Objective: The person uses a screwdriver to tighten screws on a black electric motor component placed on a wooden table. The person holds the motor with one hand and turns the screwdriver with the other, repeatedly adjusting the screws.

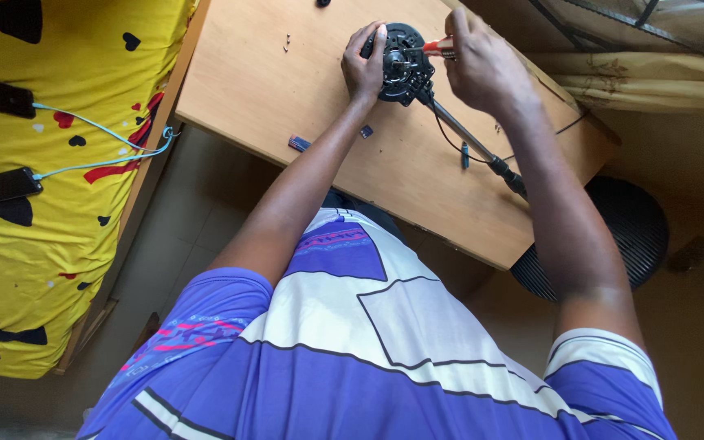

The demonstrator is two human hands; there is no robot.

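A round black motor housing [405, 69] with metal parts showing lies on the wooden table [303, 81], on the end of a thin dark pole [470, 138]. My left hand [363, 65] grips the housing's left side. My right hand [478, 61] holds a red-handled screwdriver [437, 48], its tip against the housing's top. A black cable runs from the housing along the table beside the pole.
Small screws [287, 41], a small blue-red stick [299, 143] and a tiny dark part [366, 130] lie on the table. A round black grille [633, 228] sits on the floor at right. Left, a yellow sheet [50, 187] carries two phones [8, 184] on a blue cable.
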